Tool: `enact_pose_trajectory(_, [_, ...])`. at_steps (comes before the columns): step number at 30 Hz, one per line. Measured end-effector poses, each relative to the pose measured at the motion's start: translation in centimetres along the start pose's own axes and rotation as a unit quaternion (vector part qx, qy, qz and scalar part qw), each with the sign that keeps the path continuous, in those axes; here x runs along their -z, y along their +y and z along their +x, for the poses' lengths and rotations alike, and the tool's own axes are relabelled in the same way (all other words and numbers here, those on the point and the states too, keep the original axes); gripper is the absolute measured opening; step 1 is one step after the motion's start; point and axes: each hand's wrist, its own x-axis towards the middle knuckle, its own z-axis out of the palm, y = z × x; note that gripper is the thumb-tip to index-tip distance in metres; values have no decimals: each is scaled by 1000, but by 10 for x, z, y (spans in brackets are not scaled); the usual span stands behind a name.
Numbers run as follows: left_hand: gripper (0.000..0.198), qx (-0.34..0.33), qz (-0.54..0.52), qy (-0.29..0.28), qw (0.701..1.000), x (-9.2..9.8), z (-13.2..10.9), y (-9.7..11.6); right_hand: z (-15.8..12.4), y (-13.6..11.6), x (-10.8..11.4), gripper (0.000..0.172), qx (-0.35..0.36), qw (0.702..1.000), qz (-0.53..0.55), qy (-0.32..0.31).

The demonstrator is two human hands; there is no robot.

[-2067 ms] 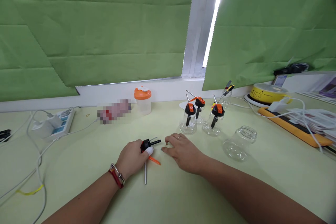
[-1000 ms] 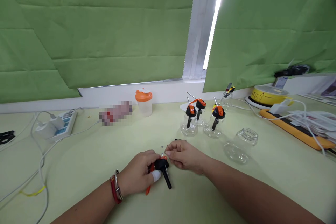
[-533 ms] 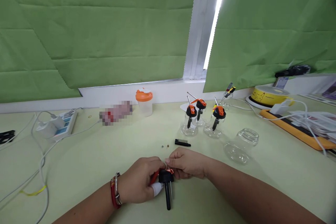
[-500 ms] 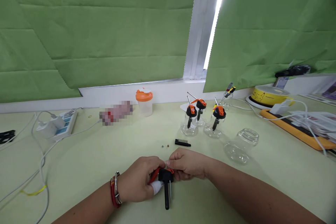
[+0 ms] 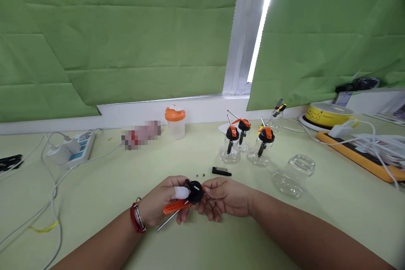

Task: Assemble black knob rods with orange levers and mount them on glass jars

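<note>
Over the front of the table, my left hand [image 5: 160,202] grips a black-and-orange pump head [image 5: 196,193], its white-wrapped thumb pressing against the black round cap. An orange lever [image 5: 177,207] and a thin metal tube [image 5: 167,221] stick out to the lower left below that hand. My right hand [image 5: 223,196] pinches the orange part at the cap's right edge; its other fingers curl underneath. What lies between those fingertips is hidden. Just beyond the hands lie a black plunger piece with a spring [image 5: 221,171] and two tiny parts [image 5: 200,175].
Several glass jars stand at the right; three have similar pump heads [image 5: 232,133], and an open glass jar [image 5: 292,177] is nearer. An orange-lidded cup [image 5: 176,123] stands at the back. White cables and a power strip [image 5: 82,149] lie left, a yellow pot [image 5: 327,114] far right.
The pump head has been turned: its black stem pointed toward me before, and now the round cap faces up with the lever and tube to the left. Both hands keep hold.
</note>
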Motion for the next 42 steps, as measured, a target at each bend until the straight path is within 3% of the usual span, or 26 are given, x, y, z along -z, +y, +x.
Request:
enact_pose_trajectory(5, [19,-13,-30,-13,999,7,0,0,1,-3,-4,25,32,993,-85,69])
enact_pose_trajectory(11, [21,-48,-64,-48,996,7,-2,2,0,-6,-16,11,66,966,-212,136])
enact_pose_trajectory(18, [35,-128,-129,-45,982,16,-5,1,9,4,-16,17,86,889,-383,235])
enact_pose_trajectory(20, [35,-137,-110,-13,984,18,-4,2,13,7,-15,20,71,865,-423,261])
enact_pose_trajectory(24, [21,-111,-16,111,987,17,2,6,19,9,-19,24,39,799,-511,314])
enact_pose_trajectory(27, [17,-86,58,194,976,14,6,8,23,7,-21,30,36,755,-562,335])
enact_pose_trajectory(30, [21,-54,128,256,957,9,8,8,25,5,-21,30,50,733,-592,330])
enact_pose_trajectory(35, [28,-40,215,309,926,7,9,5,25,4,-18,27,63,740,-592,313])
enact_pose_trajectory(39, [24,-59,262,312,912,12,10,-1,23,2,-15,32,49,788,-533,304])
enact_pose_trajectory(42, [24,-72,282,271,917,13,10,-7,21,1,-14,29,63,820,-482,303])
